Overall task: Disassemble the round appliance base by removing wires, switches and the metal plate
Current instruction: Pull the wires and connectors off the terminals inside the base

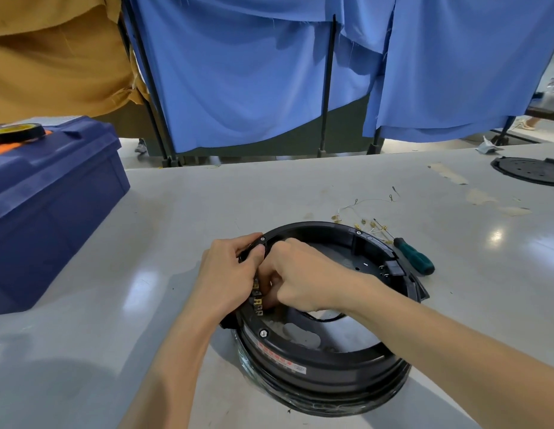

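Head view: unreadable red-printed label (280, 359) on base (346, 371)

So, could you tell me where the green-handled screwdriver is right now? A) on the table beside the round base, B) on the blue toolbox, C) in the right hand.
A: the screwdriver lies on the table just beside the round base's right rim.

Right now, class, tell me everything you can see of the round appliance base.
The round appliance base is a black, plastic-looking ring with an open centre, lying flat on the grey table. Screws dot its rim, and a red-and-white label runs along the near wall. The left hand grips its left rim; the right hand pinches at brass terminals inside there.
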The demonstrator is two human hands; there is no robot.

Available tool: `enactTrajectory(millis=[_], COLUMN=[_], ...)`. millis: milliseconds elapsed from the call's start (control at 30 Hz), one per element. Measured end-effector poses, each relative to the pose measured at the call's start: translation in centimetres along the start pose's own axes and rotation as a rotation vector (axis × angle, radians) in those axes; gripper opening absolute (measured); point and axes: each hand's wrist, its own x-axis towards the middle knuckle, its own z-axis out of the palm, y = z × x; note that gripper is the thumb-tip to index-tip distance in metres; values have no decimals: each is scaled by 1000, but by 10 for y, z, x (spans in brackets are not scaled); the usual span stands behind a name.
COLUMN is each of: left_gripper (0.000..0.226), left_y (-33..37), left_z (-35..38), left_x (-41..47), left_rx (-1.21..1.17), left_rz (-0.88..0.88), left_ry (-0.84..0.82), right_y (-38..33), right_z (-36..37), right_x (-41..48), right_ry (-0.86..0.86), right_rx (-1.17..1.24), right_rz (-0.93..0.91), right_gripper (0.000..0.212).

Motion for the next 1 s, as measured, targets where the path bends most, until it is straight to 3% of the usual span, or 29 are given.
enactTrajectory(millis=[433,633,800,867,1000], left_gripper=[20,25,21,21,27], left_y=[2,2,2,3,2], left_z=[-2,-1,1,2,2], left_x=[0,-1,-1,-2,-2], left_rx=[7,60,50,45,60], left_rz=[-8,7,-16,-26,-44], left_ry=[-19,-3,23,22,14], right_y=[-1,1,17,20,23], right_z=[1,5,-3,-7,-12], right_x=[0,-2,-8,-10,-8], right_ry=[12,49,-85,-96,52], right_rx=[-47,-239,306,389,482], right_rz=[-7,-31,116,131,134], right_gripper=[38,29,14,13,11])
